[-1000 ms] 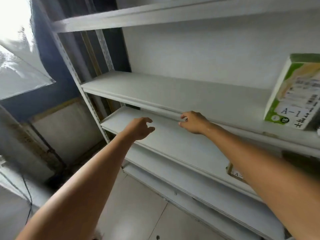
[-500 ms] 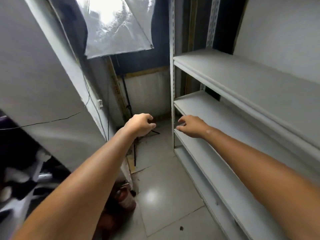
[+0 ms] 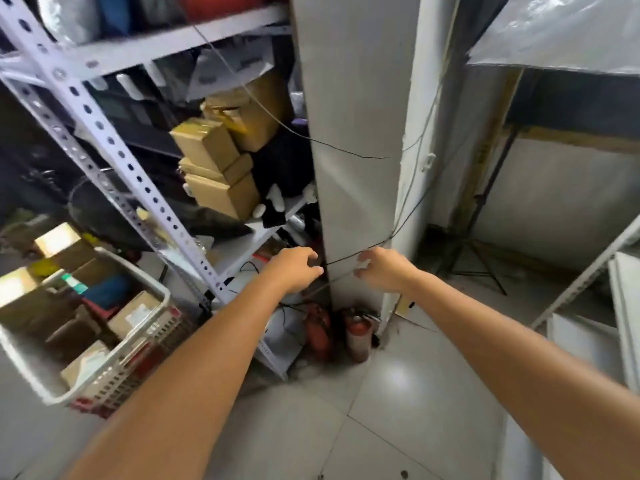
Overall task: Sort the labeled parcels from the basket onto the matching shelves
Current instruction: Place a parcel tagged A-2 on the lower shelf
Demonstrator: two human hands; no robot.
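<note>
A white-rimmed basket [image 3: 157, 308] with red mesh sides stands at the lower left, holding several cardboard parcels [image 3: 133, 315] with white labels. My left hand [image 3: 294, 270] and my right hand [image 3: 382, 268] are both stretched out in mid-air in front of a grey pillar, fingers loosely curled, holding nothing. The basket lies well to the left of my left hand. Only a corner of the white sorting shelves [image 3: 588, 337] shows at the right edge.
A perforated metal rack [image 3: 114, 157] on the left holds stacked brown boxes [image 3: 214, 171] and clutter. The grey pillar [image 3: 349, 140] has black cables hanging across it. Two red fire extinguishers [image 3: 356, 332] stand at its foot. A light stand [image 3: 478, 237] is behind.
The view has swung left, away from the white shelves toward the pillar, cluttered rack and basket. Both hands stay outstretched and empty.
</note>
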